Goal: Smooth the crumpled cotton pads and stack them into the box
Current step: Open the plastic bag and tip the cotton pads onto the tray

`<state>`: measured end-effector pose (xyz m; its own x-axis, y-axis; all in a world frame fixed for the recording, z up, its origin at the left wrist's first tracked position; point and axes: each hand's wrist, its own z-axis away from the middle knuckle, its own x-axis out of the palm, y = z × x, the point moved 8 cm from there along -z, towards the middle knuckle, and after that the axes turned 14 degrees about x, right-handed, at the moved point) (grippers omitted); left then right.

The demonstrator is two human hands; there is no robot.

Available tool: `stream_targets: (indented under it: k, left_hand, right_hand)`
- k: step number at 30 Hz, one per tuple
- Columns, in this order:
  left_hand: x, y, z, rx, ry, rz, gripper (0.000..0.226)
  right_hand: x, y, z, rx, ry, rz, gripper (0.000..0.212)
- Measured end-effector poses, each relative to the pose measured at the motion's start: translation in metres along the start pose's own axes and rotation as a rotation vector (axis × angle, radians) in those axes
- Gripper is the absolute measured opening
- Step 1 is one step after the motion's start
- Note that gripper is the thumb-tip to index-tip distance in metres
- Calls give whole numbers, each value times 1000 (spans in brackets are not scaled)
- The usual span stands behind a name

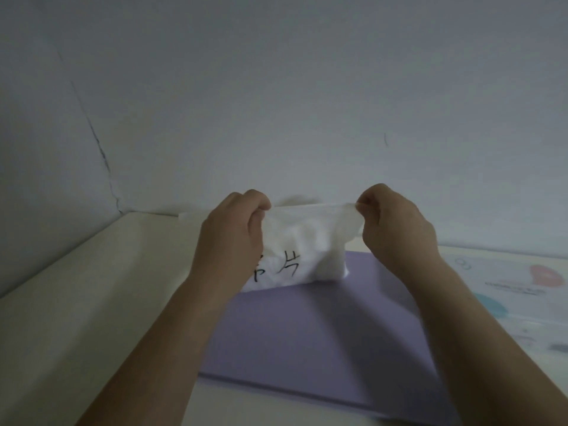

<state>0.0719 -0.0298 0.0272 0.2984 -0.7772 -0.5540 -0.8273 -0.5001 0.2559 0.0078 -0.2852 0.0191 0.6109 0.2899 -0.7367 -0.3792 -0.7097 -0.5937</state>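
A white cotton pad point(310, 229) is stretched in the air between both hands, above the table. My left hand point(233, 232) pinches its left top corner and my right hand point(396, 222) pinches its right top corner. Behind and below the pad stands a white box point(292, 272) with black handwritten characters on its front. My left hand and the pad hide part of the box. The box rests on a purple mat point(307, 339).
The cream table point(76, 302) runs to a grey wall point(276, 87) at the back and a cracked corner at the left. A printed sheet point(516, 290) with pink and blue shapes lies at the right, beside the mat.
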Motion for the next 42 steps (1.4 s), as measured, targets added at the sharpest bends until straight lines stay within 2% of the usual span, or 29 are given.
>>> stream_targets:
  k: [4, 9, 14, 17, 19, 21, 24, 27, 29, 31, 34, 37, 40, 42]
  left_hand:
    - [3, 4, 0, -6, -63, 18, 17]
    - [11, 18, 7, -52, -198, 20, 15]
    - [20, 40, 1, -27, -365, -93, 23]
    - [25, 61, -11, 106, -475, -141, 24]
    - [26, 82, -17, 238, -533, -184, 26]
    - [21, 87, -29, 214, -512, -202, 29]
    - [6, 65, -53, -5, -351, -57, 33]
    - [-3, 73, -63, -75, -256, 261, 27]
    - [-5, 91, -61, -97, -232, 503, 21]
    - [-5, 102, -55, -117, -239, 655, 18]
    - [2, 99, -38, -171, -356, 751, 19]
    - [9, 86, -18, -272, -466, 834, 35]
    - [2, 71, -15, -296, -348, 766, 35]
    - [2, 70, -13, -317, -303, 797, 44]
  right_hand:
    - [-3, 13, -6, 71, -30, -120, 7]
    - [-9, -3, 0, -60, -46, -414, 9]
    - [-19, -21, 16, -191, -29, -474, 8]
    - [-26, -26, 22, -233, -34, -496, 7]
    - [-28, -21, 22, -176, -59, -480, 4]
    - [-25, -3, 21, -22, -80, -456, 29]
    - [-24, 25, 36, 190, -82, -508, 75]
    - [0, 44, 58, 454, -334, -774, 107]
    - [21, 48, 66, 624, -561, -961, 115]
    - [29, 44, 65, 680, -708, -1126, 106]
    - [26, 32, 65, 656, -777, -1210, 76]
    - [29, 18, 68, 604, -837, -1239, 66]
    - [24, 4, 61, 520, -799, -1203, 65]
    - [14, -7, 54, 446, -744, -1191, 68]
